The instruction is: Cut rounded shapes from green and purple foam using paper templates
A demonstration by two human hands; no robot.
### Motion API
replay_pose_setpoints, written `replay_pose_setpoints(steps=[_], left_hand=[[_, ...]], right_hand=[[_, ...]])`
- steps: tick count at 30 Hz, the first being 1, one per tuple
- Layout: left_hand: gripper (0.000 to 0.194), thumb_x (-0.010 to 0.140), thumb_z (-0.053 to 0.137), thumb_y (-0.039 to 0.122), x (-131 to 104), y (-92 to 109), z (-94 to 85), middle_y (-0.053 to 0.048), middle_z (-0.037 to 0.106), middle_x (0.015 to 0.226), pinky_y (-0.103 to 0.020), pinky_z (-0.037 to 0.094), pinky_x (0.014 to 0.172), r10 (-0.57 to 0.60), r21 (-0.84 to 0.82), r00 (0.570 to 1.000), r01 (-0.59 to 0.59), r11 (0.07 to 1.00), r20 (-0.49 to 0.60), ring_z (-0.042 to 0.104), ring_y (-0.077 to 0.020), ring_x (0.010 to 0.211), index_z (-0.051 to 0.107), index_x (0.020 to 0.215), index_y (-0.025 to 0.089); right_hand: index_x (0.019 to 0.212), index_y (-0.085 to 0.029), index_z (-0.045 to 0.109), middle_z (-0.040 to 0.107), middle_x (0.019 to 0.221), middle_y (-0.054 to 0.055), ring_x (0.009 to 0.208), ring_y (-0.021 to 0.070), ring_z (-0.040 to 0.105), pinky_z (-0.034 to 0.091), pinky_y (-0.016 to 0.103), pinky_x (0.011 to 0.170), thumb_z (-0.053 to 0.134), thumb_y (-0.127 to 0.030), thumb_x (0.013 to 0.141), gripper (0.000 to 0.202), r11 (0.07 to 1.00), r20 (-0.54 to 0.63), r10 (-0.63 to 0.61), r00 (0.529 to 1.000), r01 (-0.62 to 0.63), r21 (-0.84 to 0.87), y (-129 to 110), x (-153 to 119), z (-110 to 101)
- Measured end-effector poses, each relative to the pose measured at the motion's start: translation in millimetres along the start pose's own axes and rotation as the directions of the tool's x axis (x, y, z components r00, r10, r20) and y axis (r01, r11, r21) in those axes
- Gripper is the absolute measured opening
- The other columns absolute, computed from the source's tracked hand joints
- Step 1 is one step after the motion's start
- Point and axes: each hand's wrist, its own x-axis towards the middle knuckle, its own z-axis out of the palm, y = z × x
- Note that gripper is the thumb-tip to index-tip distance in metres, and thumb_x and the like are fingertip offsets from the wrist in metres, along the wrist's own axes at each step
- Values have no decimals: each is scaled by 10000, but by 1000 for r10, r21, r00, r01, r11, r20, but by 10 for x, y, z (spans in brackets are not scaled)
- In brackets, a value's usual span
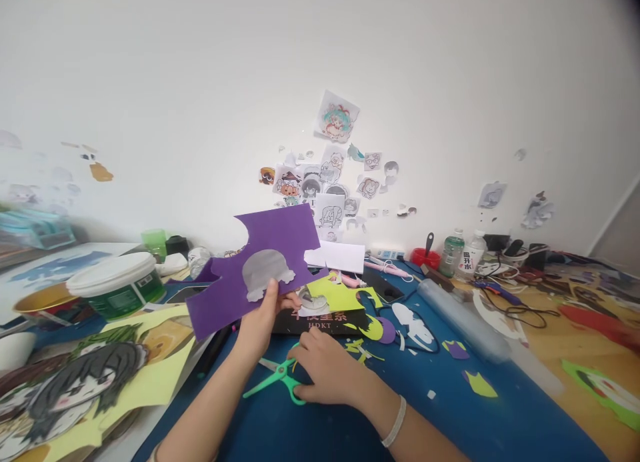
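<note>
My left hand (267,314) is closed on the lower edge of a purple sheet (280,232) with cut-out edges, its thumb lying over a grey paper cutout (265,273) on the sheet. To the right, my right hand (323,369) rests at the handles of green scissors (280,375), whose blades are apart and point left above the blue table surface. Its fingers curl round the handle loops. Just beyond my hands are a black box (325,323) with red lettering, a yellow-green sheet (340,295) and a white and grey paper piece (314,303).
Paper scraps (480,384) are scattered at the right, near a clear plastic roll (465,319). Two bottles (454,252) stand farther back. A white-lidded tub (117,285) and printed cartoon sheets (85,382) are at the left. Drawings (337,117) hang on the wall.
</note>
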Motion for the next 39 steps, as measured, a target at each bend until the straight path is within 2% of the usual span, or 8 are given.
replay_pose_setpoints(steps=[4,11,15,20,25,32,35,39], left_hand=[[597,723,347,679,-8,76,1,-81,684,676,-300,491,744,7,-220,997,10,975,77,635,-246,773,636,707,157],[561,696,412,675,-7,141,-26,-75,668,611,-314,509,688,5,-214,1000,0,977,22,639,-255,731,636,694,161],[481,716,463,610,34,102,-81,-67,678,653,-316,492,765,30,-211,999,-32,977,-16,636,-247,765,632,664,162],[457,735,462,582,72,86,-118,-61,675,653,-321,465,833,-36,-239,997,17,971,-72,633,-239,778,617,621,168],[452,736,453,584,34,157,-111,-51,662,619,-316,460,841,-13,-227,994,-12,974,-109,626,-239,797,604,580,187],[436,748,461,528,-91,221,-30,-32,633,580,-302,430,856,68,61,990,-60,996,-126,611,-215,738,560,462,215],[442,763,450,495,-166,207,48,-18,625,590,-304,392,888,125,191,988,-105,976,-94,604,-206,738,501,422,220],[354,707,511,477,-267,133,168,-14,622,577,-334,426,825,52,307,990,-10,952,-130,609,-237,724,485,460,224]], right_hand=[[944,-172,520,503,903,41,852,200,436,367,280,677,621,-386,664,366,1000,-12,9,1000,-9,20,19,19,14],[873,-143,563,501,795,43,697,174,483,339,248,555,577,-319,716,236,999,79,20,997,-18,-33,10,3,-4],[986,-167,545,503,889,45,740,159,503,376,247,608,522,-232,752,244,954,50,84,995,-95,284,94,-80,-115],[1143,-188,455,535,978,65,860,166,528,428,267,688,456,-275,822,332,511,141,183,973,-217,832,180,-137,-252],[1091,-175,512,546,869,33,820,153,525,432,280,717,614,-277,715,402,243,169,217,962,-220,945,115,-86,-221],[964,-176,557,524,763,-4,706,130,509,436,255,644,694,-210,592,398,231,54,307,950,-129,964,83,-1,-114],[944,-179,536,520,768,-1,725,134,509,430,266,685,697,-282,614,381,243,-18,302,953,-58,968,74,13,-158],[900,-168,540,496,733,-3,712,134,496,418,270,693,677,-418,633,391,259,-121,303,945,40,965,68,6,-210]])
